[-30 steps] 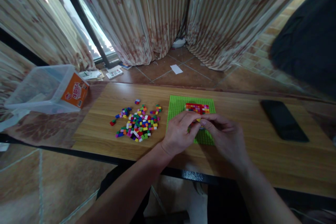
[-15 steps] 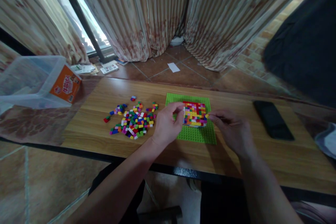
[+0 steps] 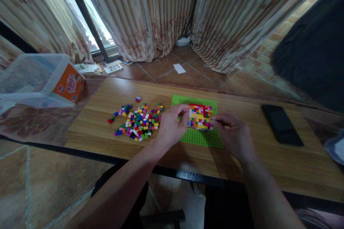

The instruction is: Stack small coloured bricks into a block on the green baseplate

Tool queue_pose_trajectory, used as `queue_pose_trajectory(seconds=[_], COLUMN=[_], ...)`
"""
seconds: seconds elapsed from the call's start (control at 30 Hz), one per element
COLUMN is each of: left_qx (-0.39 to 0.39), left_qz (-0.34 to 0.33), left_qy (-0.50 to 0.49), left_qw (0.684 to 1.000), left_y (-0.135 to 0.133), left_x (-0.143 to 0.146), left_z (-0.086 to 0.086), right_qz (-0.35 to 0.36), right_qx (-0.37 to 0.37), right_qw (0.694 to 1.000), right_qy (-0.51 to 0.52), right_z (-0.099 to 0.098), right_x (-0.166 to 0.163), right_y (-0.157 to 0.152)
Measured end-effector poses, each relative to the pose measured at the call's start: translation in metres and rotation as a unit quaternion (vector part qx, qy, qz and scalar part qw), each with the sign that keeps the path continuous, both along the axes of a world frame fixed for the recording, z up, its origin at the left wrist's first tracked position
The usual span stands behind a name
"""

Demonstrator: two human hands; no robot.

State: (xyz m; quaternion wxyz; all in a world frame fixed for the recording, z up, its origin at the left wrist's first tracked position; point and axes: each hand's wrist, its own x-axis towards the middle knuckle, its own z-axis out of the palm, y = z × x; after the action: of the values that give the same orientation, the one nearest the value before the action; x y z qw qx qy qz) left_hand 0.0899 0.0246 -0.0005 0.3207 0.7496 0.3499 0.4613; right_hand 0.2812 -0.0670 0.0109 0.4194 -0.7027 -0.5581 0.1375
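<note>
A block built of small multicoloured toy bricks [image 3: 200, 116] sits on a green studded baseplate [image 3: 201, 140]. My left hand [image 3: 172, 123] is closed at the block's left side, thumb and forefinger tips meeting against its edge. From the right, my right hand [image 3: 232, 130] reaches to the block's right edge in a pinch. The small yellow brick in that pinch is mostly covered by the fingertips. Left of my left hand lies a loose pile of toy bricks [image 3: 141, 123] in many colours.
The wooden table [image 3: 94, 128] has a dark front edge. A black phone [image 3: 281, 124] lies at the right. Beyond the left end stands a clear plastic bin [image 3: 34, 78] with an orange label. Patterned curtains [image 3: 129, 14] hang behind, and a white paper [image 3: 179, 68] lies on the tiled floor.
My right hand has moved slightly left, bringing the yellow brick from beside the block against its right edge. My left hand stays at the block's left side. The view has shifted a little.
</note>
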Motion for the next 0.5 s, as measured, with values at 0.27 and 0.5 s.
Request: queue_pose_trajectory(seconds=[0.27,0.5], left_qx=[-0.003,0.004], left_qz=[-0.004,-0.005], left_qy=[0.013,0.014], left_qw=[1.000,1.000], left_y=[0.0007,0.0004], left_x=[0.0005,0.0009], left_z=[-0.0008,-0.0015], right_qz=[0.009,0.019], right_qx=[0.023,0.043], right_qw=[0.996,0.993], right_qy=[-0.083,-0.108], right_z=[-0.0049,-0.0050], right_x=[0.0006,-0.0023], right_y=[0.0011,0.0019])
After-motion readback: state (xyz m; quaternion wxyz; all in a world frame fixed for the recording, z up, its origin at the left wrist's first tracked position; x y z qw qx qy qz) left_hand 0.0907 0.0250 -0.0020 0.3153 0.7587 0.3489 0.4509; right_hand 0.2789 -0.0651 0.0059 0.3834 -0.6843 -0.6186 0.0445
